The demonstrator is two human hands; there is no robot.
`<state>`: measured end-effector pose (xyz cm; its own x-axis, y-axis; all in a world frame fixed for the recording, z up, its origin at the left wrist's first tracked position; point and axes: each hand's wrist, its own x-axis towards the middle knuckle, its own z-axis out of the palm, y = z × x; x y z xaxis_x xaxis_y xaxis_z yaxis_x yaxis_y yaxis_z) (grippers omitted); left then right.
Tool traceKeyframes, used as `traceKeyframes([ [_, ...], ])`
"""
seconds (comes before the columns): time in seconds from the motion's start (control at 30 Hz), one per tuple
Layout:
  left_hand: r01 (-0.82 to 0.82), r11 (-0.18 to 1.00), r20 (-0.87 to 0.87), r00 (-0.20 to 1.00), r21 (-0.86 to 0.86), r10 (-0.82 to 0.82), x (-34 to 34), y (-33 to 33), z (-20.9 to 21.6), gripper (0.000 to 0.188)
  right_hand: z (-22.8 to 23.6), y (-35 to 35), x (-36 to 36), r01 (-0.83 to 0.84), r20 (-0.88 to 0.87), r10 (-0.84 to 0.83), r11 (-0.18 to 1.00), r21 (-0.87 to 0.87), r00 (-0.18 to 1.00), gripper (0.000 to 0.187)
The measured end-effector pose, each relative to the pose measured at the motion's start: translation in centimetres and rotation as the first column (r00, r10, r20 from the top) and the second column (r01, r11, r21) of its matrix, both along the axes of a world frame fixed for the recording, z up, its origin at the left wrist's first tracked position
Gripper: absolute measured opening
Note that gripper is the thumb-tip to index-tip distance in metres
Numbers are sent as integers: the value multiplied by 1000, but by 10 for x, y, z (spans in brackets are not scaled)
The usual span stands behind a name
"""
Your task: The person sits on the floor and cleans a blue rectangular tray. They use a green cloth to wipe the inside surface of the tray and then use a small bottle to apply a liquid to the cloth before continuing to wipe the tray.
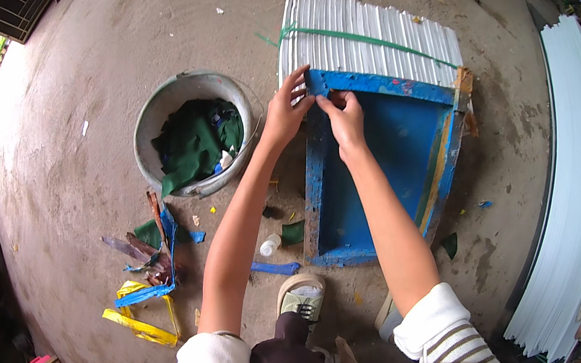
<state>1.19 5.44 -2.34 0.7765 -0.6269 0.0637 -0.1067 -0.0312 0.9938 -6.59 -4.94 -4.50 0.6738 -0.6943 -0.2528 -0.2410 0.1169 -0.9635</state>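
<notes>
Left hand [283, 114] spread, right hand [347, 125] curled, both up at the blue frame [410, 152] corner; whether they're gripping, can't tell

The floor [70, 166] is rough, stained concrete. Around its middle stand a grey bucket [155, 112] and, to the right, a tied bundle of white strips [347, 20], with a blue frame [386, 81] against the bundle's near side. Toward the near edge, left of middle, lie a yellow strap [141, 328], a blue strip [141, 294], a clear cup [270, 245] and a green scrap [293, 233]. A long white stack [572, 170] runs along the right edge.
</notes>
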Motion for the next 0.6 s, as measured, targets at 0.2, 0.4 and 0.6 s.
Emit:
traceKeyframes([
  [0.2, -50, 989, 155, 988, 141, 28, 3, 0, 3, 57, 2, -1, 0, -20, -48, 17, 998, -58, 999, 37],
  [0.4, 98, 989, 123, 986, 109, -111, 21, 7, 7, 57, 14, 17, 5, 103, 56, -108, 991, 91, 993, 29],
  [0.6, 205, 978, -207, 959, 37, -193, 18, 1, 17, 54, 14, 12, 2, 191, 118, -206, 974, 123, 971, 26],
])
